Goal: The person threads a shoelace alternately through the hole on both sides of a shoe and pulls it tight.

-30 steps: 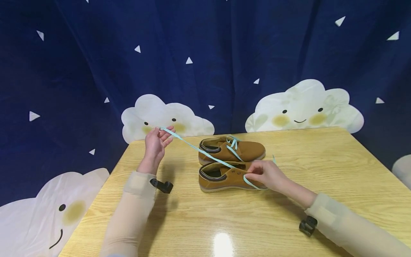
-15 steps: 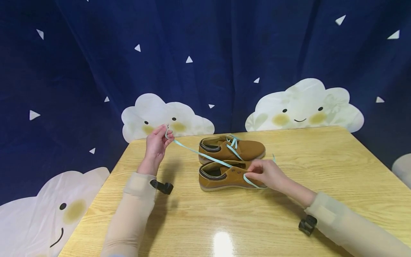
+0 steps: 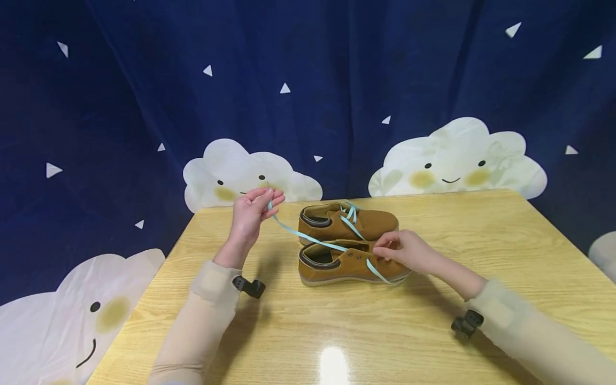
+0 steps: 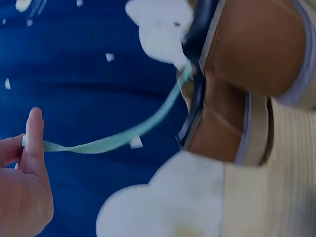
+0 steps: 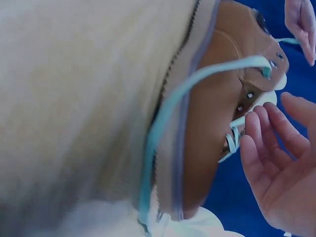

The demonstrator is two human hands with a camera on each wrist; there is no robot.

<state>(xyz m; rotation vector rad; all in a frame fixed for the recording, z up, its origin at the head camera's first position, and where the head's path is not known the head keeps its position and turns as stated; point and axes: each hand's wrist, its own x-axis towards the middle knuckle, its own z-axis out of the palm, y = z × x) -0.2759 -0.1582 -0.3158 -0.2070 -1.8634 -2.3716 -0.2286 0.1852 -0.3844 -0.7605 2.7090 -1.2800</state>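
Observation:
Two brown lace-up shoes lie side by side on the wooden table, toes to the right. The nearer shoe (image 3: 327,274) has a light-blue shoelace (image 3: 308,237) running from its eyelet flap to my left hand (image 3: 246,214). Thumb and fingers pinch that lace, which sags in a curve in the left wrist view. The lace's other length (image 5: 173,101) leaves an eyelet and drapes down the shoe's near side. Over the nearer shoe's front hovers my right hand (image 3: 411,251), fingers loosely bent, thumb apart from them in the right wrist view, with nothing between. The toe is partly hidden behind it.
The farther shoe (image 3: 375,224) stands right behind the nearer one, its own blue lace (image 3: 352,215) threaded and loose. A dark blue curtain (image 3: 327,96) with white clouds hangs behind the table (image 3: 279,321). Each wrist wears a small black camera.
My left hand has come right toward the shoes, and the lace has slackened from taut to drooping. The right hand has let go of the nearer shoe's eyelet flap and risen slightly.

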